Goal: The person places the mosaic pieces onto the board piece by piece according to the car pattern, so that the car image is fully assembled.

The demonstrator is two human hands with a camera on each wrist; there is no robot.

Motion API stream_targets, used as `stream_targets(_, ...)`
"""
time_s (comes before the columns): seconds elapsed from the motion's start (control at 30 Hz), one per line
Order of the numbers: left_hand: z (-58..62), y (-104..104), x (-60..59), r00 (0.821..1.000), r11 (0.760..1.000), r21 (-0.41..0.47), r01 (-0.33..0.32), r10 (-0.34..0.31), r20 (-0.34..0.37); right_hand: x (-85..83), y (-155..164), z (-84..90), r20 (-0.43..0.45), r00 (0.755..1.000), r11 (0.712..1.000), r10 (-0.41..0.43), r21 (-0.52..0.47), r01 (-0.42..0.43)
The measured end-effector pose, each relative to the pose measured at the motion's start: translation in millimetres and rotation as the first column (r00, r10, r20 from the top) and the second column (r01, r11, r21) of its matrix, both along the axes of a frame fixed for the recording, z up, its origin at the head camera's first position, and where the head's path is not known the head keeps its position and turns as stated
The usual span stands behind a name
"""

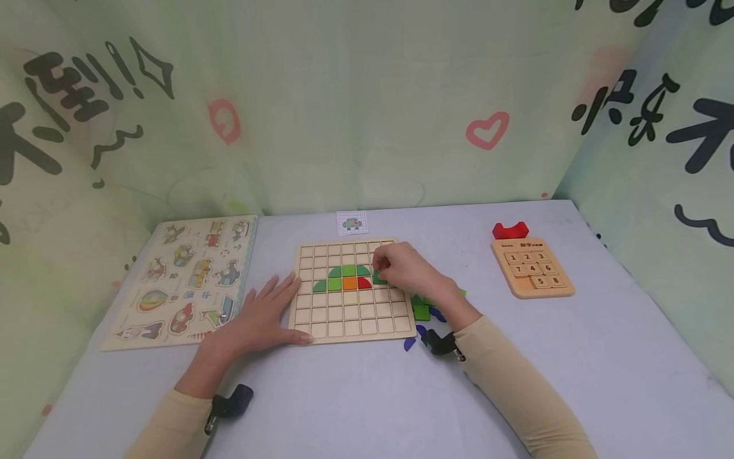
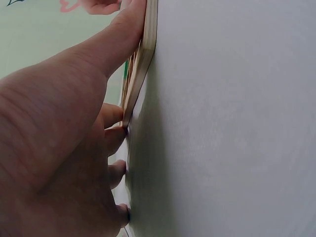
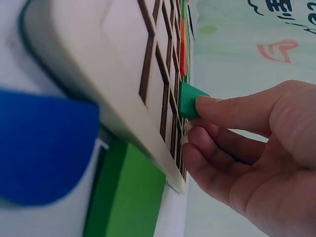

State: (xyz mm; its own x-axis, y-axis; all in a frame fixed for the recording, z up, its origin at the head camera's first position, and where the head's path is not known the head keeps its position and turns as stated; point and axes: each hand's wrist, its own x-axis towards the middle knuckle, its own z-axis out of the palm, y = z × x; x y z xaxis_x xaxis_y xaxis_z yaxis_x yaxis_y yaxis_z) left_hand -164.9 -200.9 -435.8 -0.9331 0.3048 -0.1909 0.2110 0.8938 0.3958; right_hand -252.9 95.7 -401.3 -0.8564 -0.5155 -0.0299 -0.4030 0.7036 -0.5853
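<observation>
A wooden grid board lies in the middle of the table, also seen edge-on as the grid board and close up as the grid board. Green, orange and red tiles fill some of its cells. My right hand pinches a green tile and holds it against a cell at the right end of the coloured row. My left hand lies flat on the table with straight fingers against the board's left edge.
Loose green and blue pieces lie right of the board, a blue piece close to the right wrist camera. A picture peg puzzle sits at the left, a wooden number puzzle and red block at the right, a small pattern card behind.
</observation>
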Motion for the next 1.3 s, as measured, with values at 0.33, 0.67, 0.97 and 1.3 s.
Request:
stream_targets(0.33,-1.1,-0.3,-0.4,1.0,1.0,0.003,0.0,0.0,-0.005,7.0,-3.4,3.3,0.017,1.0,0.994,-0.001,0.108,0.0)
stream_targets(0.67,-1.7,-1.2,-0.7,1.0,1.0,0.003,0.003,-0.003,-0.004,8.7,5.6,9.4,0.048,0.999,0.99,0.024,0.14,-0.031)
stream_targets(0.97,0.4,-0.6,1.3,1.0,1.0,-0.002,0.004,-0.004,-0.003,15.2,28.5,12.6,0.076,0.997,0.985,0.023,0.17,-0.036)
stream_targets(1.3,-0.6,-0.3,-0.5,1.0,1.0,-0.011,0.004,-0.004,-0.014,15.2,55.0,9.7,0.199,0.98,0.976,0.026,0.206,-0.068)
